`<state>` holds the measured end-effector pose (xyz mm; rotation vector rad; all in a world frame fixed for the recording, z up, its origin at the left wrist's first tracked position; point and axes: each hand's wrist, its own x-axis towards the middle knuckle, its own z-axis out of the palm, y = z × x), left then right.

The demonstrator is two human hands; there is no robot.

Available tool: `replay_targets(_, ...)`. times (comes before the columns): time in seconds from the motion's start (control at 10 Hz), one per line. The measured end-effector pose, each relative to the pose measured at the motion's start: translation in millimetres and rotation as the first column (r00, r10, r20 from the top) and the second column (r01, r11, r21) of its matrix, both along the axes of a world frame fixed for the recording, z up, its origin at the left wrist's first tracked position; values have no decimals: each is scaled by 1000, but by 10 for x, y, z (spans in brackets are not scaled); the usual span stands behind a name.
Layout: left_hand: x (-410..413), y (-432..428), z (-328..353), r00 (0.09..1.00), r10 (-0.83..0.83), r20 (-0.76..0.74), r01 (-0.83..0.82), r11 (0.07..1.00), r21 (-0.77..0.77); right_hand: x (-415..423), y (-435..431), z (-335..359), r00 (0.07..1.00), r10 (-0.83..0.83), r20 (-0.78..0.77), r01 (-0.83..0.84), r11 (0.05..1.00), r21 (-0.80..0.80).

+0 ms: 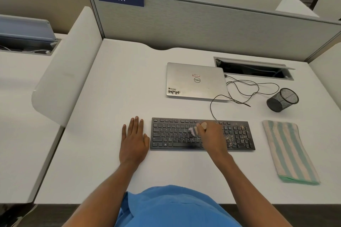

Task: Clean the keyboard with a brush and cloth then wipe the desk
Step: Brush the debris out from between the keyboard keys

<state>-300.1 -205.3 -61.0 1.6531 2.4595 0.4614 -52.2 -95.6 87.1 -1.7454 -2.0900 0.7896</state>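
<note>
R grip (210,139) w/ brush (193,131) on keyboard (171,135), L grip (133,142) flat

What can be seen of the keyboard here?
The keyboard is black, full-size with a number pad, lying flat on the white desk. Pale crumbs speckle its right part. A thin black cable leaves its back edge. The right hand holds a small brush on the middle keys; the left hand lies flat beside its left end.

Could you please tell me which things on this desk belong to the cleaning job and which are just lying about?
Job: keyboard, brush in right hand, striped cloth, desk.
Lying about: closed Dell laptop, cables, tipped mesh pen cup.
</note>
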Motion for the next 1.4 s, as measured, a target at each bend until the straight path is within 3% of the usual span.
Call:
replay_targets(0.2, 0, 6, 0, 1000, 2, -3, -2, 1000, 7, 96, 84, 151, 996, 69, 58, -65, 996, -68)
replay_targets(0.5, 7, -2, 8, 1000, 0, -9, -1, 1000, -4, -351, 139, 278, 951, 306, -37, -307, 934, -180)
replay_targets(0.7, 8, 1, 15, 1000, 2, -17, -2, 1000, 0, -110, 318, 249, 956, 275, 105, -251, 949, -193)
replay_targets(0.9, 9, 6, 5, 1000, 6, -18, -6, 1000, 4, 146, 427, 371, 961, 130, 243, -75, 972, -222)
replay_targets(1.0, 13, 4, 11, 1000, 5, -26, -5, 1000, -12, -25, 394, 350, 946, 162, 281, -124, 981, -147)
replay_targets(1.2, 9, -1, 13, 1000, 2, -23, -3, 1000, -20, -276, 274, 268, 948, 263, 178, -226, 953, -203)
replay_targets(1.4, 12, 8, -2, 1000, 8, -16, -8, 1000, -6, 102, 414, 303, 976, 106, 192, -58, 968, -243)
